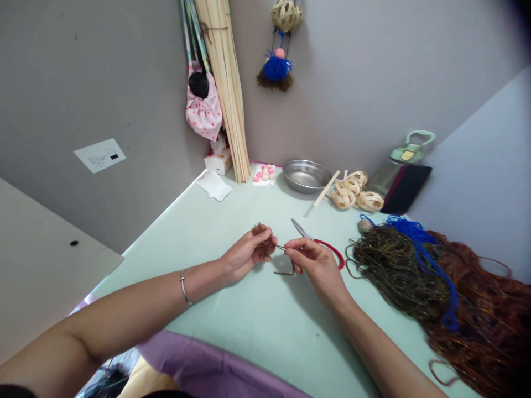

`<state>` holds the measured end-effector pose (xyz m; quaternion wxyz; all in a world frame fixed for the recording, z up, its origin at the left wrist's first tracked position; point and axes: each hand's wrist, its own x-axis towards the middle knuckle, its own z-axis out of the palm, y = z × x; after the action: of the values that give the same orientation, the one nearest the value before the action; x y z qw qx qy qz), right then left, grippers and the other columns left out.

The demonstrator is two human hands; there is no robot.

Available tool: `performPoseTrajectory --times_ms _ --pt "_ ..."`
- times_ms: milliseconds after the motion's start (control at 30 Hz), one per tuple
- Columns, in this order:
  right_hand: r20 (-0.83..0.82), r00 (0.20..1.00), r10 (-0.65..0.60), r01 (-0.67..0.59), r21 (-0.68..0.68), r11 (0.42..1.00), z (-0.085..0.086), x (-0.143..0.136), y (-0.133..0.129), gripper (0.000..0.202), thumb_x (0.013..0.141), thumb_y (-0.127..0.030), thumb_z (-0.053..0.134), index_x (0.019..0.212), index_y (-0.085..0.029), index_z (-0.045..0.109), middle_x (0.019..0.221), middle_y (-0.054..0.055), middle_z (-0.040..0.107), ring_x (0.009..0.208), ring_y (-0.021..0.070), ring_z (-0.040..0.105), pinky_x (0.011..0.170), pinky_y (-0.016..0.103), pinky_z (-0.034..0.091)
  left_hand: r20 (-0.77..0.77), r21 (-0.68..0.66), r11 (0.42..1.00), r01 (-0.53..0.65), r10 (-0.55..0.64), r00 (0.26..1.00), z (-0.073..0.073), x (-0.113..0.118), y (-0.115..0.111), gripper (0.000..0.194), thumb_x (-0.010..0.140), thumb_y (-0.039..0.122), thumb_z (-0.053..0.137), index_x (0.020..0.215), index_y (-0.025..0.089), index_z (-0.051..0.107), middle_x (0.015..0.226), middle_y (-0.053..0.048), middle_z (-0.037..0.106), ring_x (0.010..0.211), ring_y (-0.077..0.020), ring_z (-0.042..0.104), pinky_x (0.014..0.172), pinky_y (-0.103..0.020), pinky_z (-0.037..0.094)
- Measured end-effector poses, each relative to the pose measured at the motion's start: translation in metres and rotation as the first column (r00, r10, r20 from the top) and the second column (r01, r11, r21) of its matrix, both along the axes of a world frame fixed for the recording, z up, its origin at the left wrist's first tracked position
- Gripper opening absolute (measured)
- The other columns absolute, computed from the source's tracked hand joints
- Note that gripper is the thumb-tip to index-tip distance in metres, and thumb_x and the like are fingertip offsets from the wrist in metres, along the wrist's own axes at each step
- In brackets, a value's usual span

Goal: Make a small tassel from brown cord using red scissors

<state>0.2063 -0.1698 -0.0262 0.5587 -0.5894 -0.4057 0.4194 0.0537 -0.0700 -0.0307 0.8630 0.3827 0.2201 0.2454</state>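
Note:
In the middle of the head view, my left hand (pixel 250 251) is closed around a fuzzy brown tassel (pixel 265 247). My right hand (pixel 316 263) pinches a dark cord (pixel 280 247) that runs out from the tassel toward my fingers. The cord's loose end bends below my right hand and hangs just over the table. Partly behind my right hand lie scissors (pixel 332 249) with red handles, their blades pointing to the upper left.
Brown, dark green and blue cords (pixel 415 276) pile up at right. Along the back stand woven balls (pixel 352 190), a steel bowl (pixel 307 176), pink and cream beads (pixel 264 173), wood strips (pixel 226 94) and a bottle (pixel 388 171) behind a dark phone (pixel 406 189). A finished-looking ornament (pixel 277 66) hangs above.

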Motion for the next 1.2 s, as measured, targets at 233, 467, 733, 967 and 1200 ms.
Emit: performPoseTrajectory --times_ms 233,467,733,967,1200 --pt "0.043 0.996 -0.08 0.077 0.05 0.996 0.009 -0.005 -0.003 0.019 0.077 -0.035 0.073 0.084 -0.017 0.069 0.053 -0.004 0.052 0.05 0.011 0.044 0.049 0.025 0.031 -0.027 0.194 0.981 -0.002 0.008 1.0 -0.003 -0.002 -0.001 0.019 0.081 0.028 0.071 0.09 0.018 0.058 0.073 0.003 0.053 0.063 -0.0077 0.052 0.057 -0.02 0.042" --pt "0.076 0.991 -0.113 0.107 0.079 0.991 0.011 -0.005 -0.004 0.02 0.08 -0.036 0.071 0.087 -0.017 0.07 0.053 -0.004 0.051 0.05 0.0108 0.042 0.049 0.026 0.031 -0.054 0.168 0.976 0.14 -0.132 0.99 -0.004 -0.002 -0.004 0.024 0.075 0.028 0.077 0.076 0.016 0.055 0.096 -0.002 0.062 0.074 -0.0082 0.055 0.068 -0.022 0.042" --pt "0.087 0.991 -0.099 0.092 0.077 0.993 0.011 -0.003 -0.004 0.021 0.085 -0.036 0.066 0.096 -0.019 0.069 0.076 0.002 0.066 0.048 0.0088 0.041 0.046 0.025 0.031 -0.06 0.13 0.981 0.141 -0.135 0.989 -0.005 -0.001 -0.002 0.028 0.075 0.032 0.077 0.09 0.017 0.06 0.082 -0.003 0.064 0.079 -0.015 0.063 0.077 -0.028 0.046" --pt "0.112 0.991 -0.072 0.06 0.109 0.992 0.01 -0.005 -0.006 0.024 0.085 -0.035 0.064 0.104 -0.02 0.066 0.077 0.002 0.065 0.053 0.0102 0.04 0.047 0.026 0.033 -0.17 0.332 0.929 0.164 -0.111 0.979 -0.001 -0.003 -0.005 0.026 0.08 0.041 0.07 0.078 0.016 0.06 0.063 0.003 0.049 0.059 -0.0087 0.047 0.058 -0.023 0.034" --pt "0.111 0.986 -0.124 0.108 0.133 0.985 0.012 -0.006 -0.005 0.021 0.084 -0.034 0.066 0.099 -0.019 0.064 0.073 0.0 0.061 0.053 0.01 0.044 0.047 0.026 0.036 -0.079 0.292 0.949 0.12 -0.101 0.992 -0.003 -0.001 -0.007 0.023 0.071 0.031 0.079 0.074 0.016 0.062 0.1 -0.007 0.065 0.091 -0.0164 0.06 0.074 -0.025 0.042"
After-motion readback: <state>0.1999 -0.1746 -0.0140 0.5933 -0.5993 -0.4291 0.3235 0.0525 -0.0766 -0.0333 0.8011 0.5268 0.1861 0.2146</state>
